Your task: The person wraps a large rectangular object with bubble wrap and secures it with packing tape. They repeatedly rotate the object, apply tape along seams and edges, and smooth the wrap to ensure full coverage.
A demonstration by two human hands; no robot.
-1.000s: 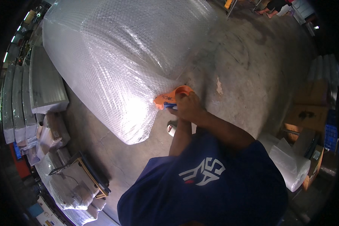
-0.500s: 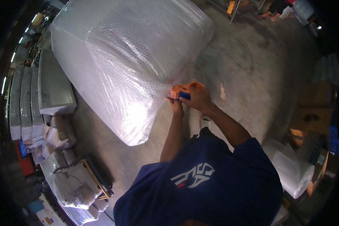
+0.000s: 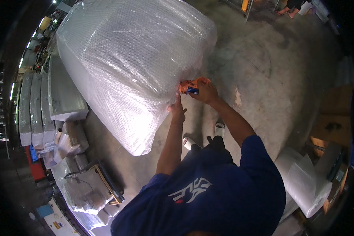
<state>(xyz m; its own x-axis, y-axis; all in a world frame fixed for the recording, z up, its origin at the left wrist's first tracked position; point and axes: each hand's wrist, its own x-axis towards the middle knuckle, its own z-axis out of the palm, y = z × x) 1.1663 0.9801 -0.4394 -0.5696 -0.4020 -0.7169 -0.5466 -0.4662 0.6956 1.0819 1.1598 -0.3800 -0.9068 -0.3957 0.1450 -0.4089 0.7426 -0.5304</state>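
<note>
The right hand (image 3: 207,93) grips one orange tape dispenser (image 3: 190,85) against one bubble-wrapped bundle (image 3: 137,59), which the left hand (image 3: 177,111), fingers apart, touches.

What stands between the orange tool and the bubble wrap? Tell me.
Nothing visible: the right hand holds the orange tool with its front end at the bubble wrap. The left hand is just below that end.

We see an orange tool (image 3: 189,84) with a blue handle (image 3: 193,91), silvery wrap (image 3: 126,70) patterned with bubbles, a navy shirt (image 3: 228,196) printed white and red, and perhaps whitish sandals (image 3: 189,143).
</note>
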